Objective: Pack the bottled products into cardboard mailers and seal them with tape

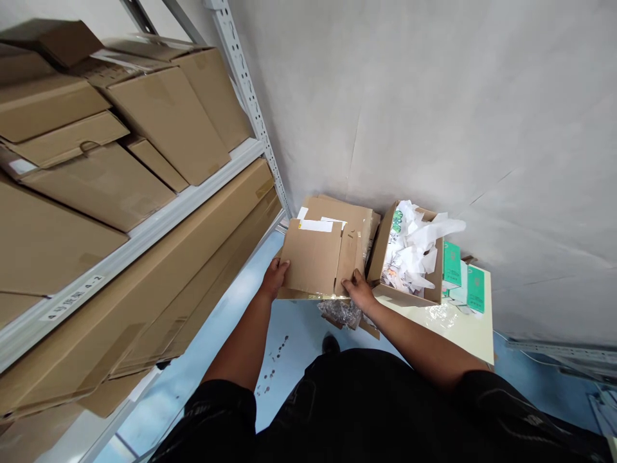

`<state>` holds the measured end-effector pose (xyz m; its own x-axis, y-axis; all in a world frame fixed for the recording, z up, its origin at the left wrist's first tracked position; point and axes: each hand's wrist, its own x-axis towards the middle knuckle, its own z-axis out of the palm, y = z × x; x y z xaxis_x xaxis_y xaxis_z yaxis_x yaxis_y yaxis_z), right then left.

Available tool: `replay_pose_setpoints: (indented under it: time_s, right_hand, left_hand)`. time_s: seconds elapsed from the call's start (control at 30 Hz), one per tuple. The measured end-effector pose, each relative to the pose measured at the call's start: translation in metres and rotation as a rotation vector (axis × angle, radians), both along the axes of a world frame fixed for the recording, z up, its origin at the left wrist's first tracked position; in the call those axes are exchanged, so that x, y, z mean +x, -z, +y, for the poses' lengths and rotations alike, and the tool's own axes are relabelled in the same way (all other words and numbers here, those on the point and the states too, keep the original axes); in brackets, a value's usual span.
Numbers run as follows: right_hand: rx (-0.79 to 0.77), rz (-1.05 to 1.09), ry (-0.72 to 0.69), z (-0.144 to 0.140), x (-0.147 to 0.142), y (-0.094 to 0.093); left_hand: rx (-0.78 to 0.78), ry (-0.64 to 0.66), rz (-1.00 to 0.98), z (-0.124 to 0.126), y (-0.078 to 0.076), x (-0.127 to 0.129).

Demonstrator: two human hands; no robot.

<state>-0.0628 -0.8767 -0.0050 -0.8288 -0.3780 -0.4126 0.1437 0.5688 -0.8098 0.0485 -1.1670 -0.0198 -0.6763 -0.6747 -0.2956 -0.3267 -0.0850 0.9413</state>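
Nearest, black sleeves and trousers at the bottom edge, both forearms reaching forward over a blue floor (226, 289). Left hand (274, 276) clamped on the left edge of a flattened cardboard box (313, 260), thumb on top, fingers hidden beneath. Right hand (359, 289) gripping the same box at its lower right corner, fingers curled over the folded flap. Box held roughly level, above the floor and just in front of a stack of flat cartons (347, 215) bearing white labels. Under the right hand, a crumpled clear plastic bag (340, 312). Just right of the held box, an open carton (385, 251) stuffed with white paper, standing on a pale tabletop (457, 328). Beyond it, green-and-white packets (463, 276). Along the left, a metal shelving rack (144, 235) loaded with long brown cartons. Farthest back, a plain grey wall (434, 96).
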Motion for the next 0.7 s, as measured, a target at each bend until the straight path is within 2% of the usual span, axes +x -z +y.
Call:
replay_pose_setpoints:
  time_s: [0.13, 0.4, 0.53, 0.7]
  right_hand:
    - [-0.115, -0.051, -0.035, 0.0, 0.002, -0.012]
    - [-0.15, -0.115, -0.031, 0.01, 0.002, -0.026]
    - [-0.191, -0.106, -0.019, 0.015, 0.003, -0.03]
    - [-0.347, -0.136, 0.008, 0.024, 0.01, -0.042]
  left_hand:
    - [0.044, 0.006, 0.065, 0.008, -0.001, 0.002]
    - [0.248, 0.005, 0.128, 0.017, -0.004, 0.002]
    - [0.331, 0.026, 0.146, 0.018, -0.013, 0.004]
    - [0.394, 0.135, 0.231, 0.018, -0.033, 0.013]
